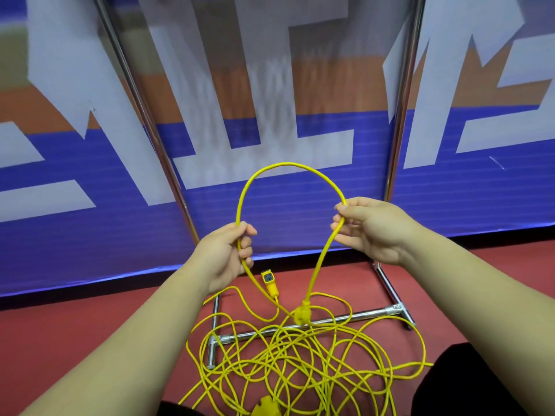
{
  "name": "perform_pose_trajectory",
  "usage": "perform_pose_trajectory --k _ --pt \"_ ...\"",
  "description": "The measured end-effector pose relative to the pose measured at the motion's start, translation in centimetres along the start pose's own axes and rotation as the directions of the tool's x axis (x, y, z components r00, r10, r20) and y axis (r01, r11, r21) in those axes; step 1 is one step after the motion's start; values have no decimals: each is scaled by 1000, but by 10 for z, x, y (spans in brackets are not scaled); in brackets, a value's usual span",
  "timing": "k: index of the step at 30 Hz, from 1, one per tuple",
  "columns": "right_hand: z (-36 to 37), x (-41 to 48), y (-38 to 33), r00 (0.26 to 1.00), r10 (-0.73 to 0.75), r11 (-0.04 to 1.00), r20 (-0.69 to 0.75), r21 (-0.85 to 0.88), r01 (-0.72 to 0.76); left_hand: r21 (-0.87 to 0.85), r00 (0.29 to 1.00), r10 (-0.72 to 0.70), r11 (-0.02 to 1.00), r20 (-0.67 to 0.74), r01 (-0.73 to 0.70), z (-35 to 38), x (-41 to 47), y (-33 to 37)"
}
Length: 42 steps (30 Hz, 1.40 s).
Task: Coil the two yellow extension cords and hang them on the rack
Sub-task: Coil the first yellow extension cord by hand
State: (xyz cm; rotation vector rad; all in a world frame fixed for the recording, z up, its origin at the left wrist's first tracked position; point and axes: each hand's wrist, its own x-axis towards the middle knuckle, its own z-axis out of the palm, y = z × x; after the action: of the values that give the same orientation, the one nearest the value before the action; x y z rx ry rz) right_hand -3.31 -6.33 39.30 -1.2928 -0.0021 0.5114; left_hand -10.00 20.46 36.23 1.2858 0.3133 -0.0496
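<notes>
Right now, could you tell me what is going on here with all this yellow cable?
A person is starting to coil a yellow cord. The left hand grips it and the right hand pinches it, one loop arched between them, its plug hanging below the right hand. The rest lies in a loose tangle on the red floor, over the base of the metal rack. The rack's top is out of view.

Smooth yellow plastic sheathing is seen on the extension cord (285, 164). Below the right hand (375, 232), shiny polished metal rack tubes (372, 313) are laid on a matt red floor (75, 340).
</notes>
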Motion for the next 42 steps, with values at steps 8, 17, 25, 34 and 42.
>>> perform_pose_trajectory --k 8,17,25,34,42 --pt "25 -6 5 997 17 983 81 181 -32 138 984 94 984 153 -115 23 -13 -5" --pt "32 -6 5 1000 -17 948 22 318 9 435 962 89 878 258 -198 32 -16 -17" --pt "12 5 23 960 -132 889 -247 -459 5 406 971 141 889 195 -211 22 -13 -6" --pt "31 -11 28 843 -361 338 399 -786 517 291 979 109 944 170 -156 22 -15 -1" --pt "31 -8 19 875 -304 397 376 -785 475 105 1000 -27 994 -2 27 21 -21 11"
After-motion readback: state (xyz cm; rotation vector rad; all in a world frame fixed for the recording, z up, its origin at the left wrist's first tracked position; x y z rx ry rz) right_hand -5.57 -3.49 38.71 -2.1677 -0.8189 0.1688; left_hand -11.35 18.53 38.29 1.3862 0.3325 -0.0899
